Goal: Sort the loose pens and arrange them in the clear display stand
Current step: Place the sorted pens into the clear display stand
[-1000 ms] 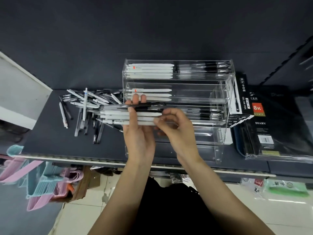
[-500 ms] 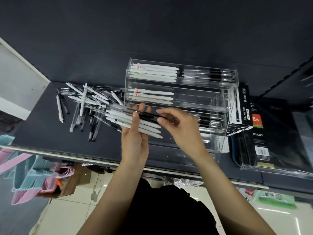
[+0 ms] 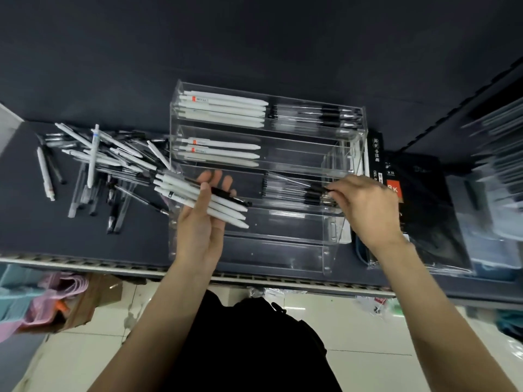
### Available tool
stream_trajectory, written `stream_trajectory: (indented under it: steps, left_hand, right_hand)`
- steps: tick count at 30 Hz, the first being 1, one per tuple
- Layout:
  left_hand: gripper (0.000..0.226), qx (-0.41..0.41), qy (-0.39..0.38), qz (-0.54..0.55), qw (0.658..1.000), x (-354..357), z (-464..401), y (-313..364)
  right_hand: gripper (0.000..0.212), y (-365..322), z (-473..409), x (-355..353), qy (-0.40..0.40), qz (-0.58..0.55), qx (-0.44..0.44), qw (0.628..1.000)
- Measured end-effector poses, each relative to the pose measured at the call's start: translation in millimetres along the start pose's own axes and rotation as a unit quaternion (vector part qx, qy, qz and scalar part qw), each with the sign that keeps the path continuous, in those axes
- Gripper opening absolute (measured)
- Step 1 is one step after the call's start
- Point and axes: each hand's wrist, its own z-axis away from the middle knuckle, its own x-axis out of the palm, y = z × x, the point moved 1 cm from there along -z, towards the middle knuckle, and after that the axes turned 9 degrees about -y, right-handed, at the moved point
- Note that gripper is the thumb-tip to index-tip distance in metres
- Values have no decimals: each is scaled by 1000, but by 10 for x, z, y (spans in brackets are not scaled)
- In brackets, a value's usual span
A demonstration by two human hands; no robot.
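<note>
Pens (image 3: pixel 96 165) lie heaped on the dark shelf (image 3: pixel 34 222) at nine o'clock from the clear display stand (image 3: pixel 254 244), well apart from both hands. The left hand (image 3: pixel 201 222) sits at the stand's front-left corner, palm up, with a bundle of white pens (image 3: pixel 184 190) and one black pen (image 3: pixel 226 193) across it; the thumb is laid over them and the fingers are only loosely bent beneath. Their long axes run from ten o'clock to four o'clock, slightly skewed against the tiers.

The right hand (image 3: pixel 368 205) is at three o'clock, fingertips (image 3: pixel 335 190) pinched on the end of a clear pen with a black grip (image 3: pixel 314 189), which lies in the third tier's right compartment among others of its kind. Its axis runs nine to three, along the tier — so it looks nearly seated.

Upper tiers hold white pens on the left; black-grip ones fill the top right. A boxed diary (image 3: pixel 393 190) stands just beside the stand's right wall.

For the next pick, the bundle lies at nine o'clock from the right fingers, and the right hand is the free one to cross over — the black pen on top seems the likeliest candidate.
</note>
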Motion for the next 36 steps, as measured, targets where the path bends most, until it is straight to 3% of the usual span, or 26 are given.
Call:
stream_trajectory:
  steps: [4, 10, 14, 15, 17, 21, 28, 36]
  left_hand:
    - [21, -11, -7, 19, 1000, 82, -13, -47]
    - [24, -34, -3, 42, 999, 170, -8, -109]
    - [26, -39, -24, 60, 997, 199, 9, -164]
    - [26, -41, -35, 55, 997, 213, 14, -183]
    - [28, -44, -59, 39, 997, 253, 26, -226]
    - [35, -49, -119, 9, 992, 353, 75, -287]
    - [31, -74, -54, -3, 996, 265, 71, -346]
    - [20, -63, -34, 67, 995, 69, -10, -187]
  right_hand:
    - [9, 77, -69, 72, -28, 86, -62, 994]
    - [21, 119, -82, 197, -69, 144, -58, 986]
    - [6, -117, -9, -29, -12, 36, -40, 998]
    - [15, -248, -8, -79, -1, -36, -27, 999]
    - [29, -526, -47, -106, -19, -204, -2, 979]
    - [20, -790, -119, -39, -66, -373, 20, 925]
    - [12, -67, 21, -110, -1, -175, 57, 983]
    - [6, 66, -29, 128, -58, 41, -33, 997]
